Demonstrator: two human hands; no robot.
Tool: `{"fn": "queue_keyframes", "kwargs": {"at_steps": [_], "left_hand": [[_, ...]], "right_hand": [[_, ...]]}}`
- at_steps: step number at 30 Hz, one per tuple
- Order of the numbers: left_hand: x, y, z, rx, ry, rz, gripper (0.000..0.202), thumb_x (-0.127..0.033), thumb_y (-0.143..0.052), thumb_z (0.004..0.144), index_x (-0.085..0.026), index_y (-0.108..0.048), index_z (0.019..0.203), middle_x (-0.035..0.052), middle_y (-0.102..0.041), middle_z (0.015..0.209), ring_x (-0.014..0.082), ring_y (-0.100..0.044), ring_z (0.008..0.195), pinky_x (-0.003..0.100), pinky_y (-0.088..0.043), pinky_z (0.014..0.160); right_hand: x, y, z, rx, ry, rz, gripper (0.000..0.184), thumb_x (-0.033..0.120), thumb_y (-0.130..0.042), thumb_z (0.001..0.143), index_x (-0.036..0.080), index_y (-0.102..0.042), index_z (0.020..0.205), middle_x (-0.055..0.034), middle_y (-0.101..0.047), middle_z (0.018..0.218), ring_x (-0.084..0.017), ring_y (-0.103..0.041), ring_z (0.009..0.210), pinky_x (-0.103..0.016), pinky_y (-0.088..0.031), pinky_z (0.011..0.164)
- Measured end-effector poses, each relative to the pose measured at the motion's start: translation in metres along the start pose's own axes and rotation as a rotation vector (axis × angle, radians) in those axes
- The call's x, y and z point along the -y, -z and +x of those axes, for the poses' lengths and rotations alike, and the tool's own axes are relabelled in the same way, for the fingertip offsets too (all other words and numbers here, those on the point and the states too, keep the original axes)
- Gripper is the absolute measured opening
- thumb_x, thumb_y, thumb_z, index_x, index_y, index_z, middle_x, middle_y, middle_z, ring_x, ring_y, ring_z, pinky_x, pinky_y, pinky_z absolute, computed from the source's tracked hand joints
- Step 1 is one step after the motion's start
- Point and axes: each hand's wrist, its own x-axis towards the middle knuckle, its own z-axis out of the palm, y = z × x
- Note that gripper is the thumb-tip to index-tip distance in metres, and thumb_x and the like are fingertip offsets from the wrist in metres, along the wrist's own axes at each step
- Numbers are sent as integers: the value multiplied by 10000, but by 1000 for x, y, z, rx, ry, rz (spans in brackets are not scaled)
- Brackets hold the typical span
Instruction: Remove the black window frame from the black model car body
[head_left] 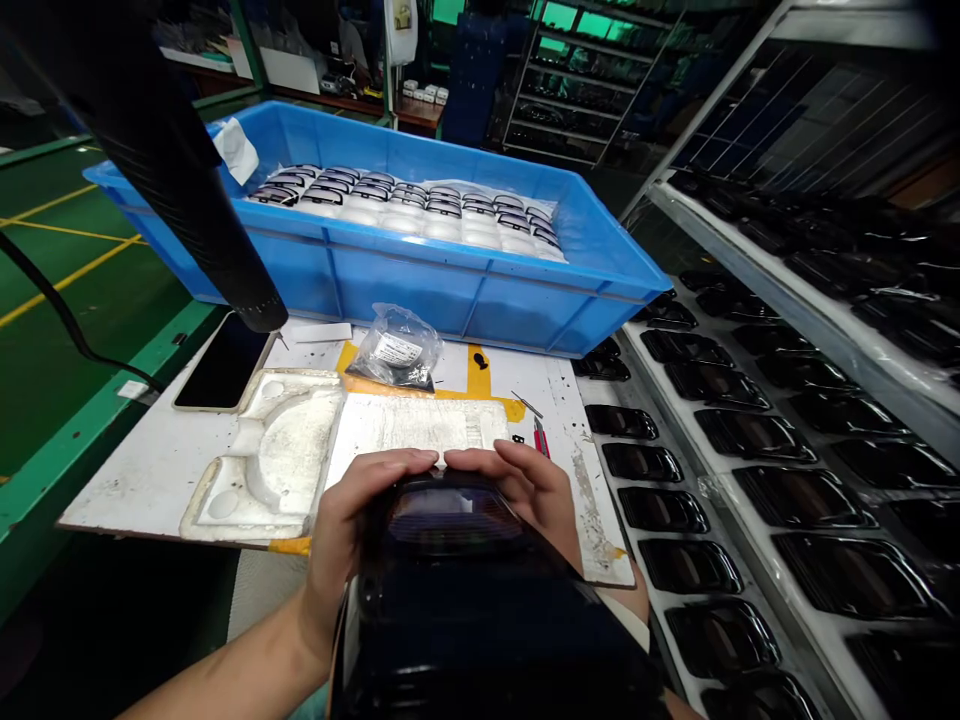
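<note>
The dark glossy cover (457, 530) sits low centre, over the near edge of the white worktop (150, 470), close to the person's body. Left hand (341, 535) wraps its left edge, right hand (536, 490) its right. The fingertips of both curl over the far rim, nearly meeting. Judged: moulded plastic, light, stiff, slick, face easily scratched or smudged. Best held by the rims, as here. Similar pieces fill the rack (825, 318) to the right.
</note>
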Motion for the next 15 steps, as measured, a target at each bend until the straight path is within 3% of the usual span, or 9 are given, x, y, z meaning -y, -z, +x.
{"fn": "queue_keyframes", "kwargs": {"at_steps": [4, 10, 15], "left_hand": [[-2, -1, -2, 16, -34, 3, 330, -270, -599, 988, -196, -625, 1308, 112, -659, 1291, 259, -633, 1215, 406, -528, 1057], [-5, -4, -2, 30, -43, -40, 367, -293, -613, 987, -234, -585, 1348, 95, -667, 1269, 226, -643, 1193, 378, -538, 1048], [-4, -1, -7, 51, -116, -36, 390, -280, -659, 958, -221, -588, 1337, 96, -662, 1288, 237, -633, 1221, 393, -535, 1056]], "right_hand": [[-2, 2, -1, 58, 97, 56, 285, 396, -690, 904, 293, -651, 1166, -73, -667, 1268, -241, -637, 1213, -406, -549, 1033], [-9, -1, -12, 32, 145, 97, 461, 349, -617, 966, 389, -451, 1395, -37, -625, 1328, -194, -637, 1203, -402, -542, 1030], [-13, 3, -18, 90, 188, 68, 308, 329, -634, 953, 330, -599, 1260, -52, -619, 1336, -223, -589, 1275, -413, -513, 1073]]}}
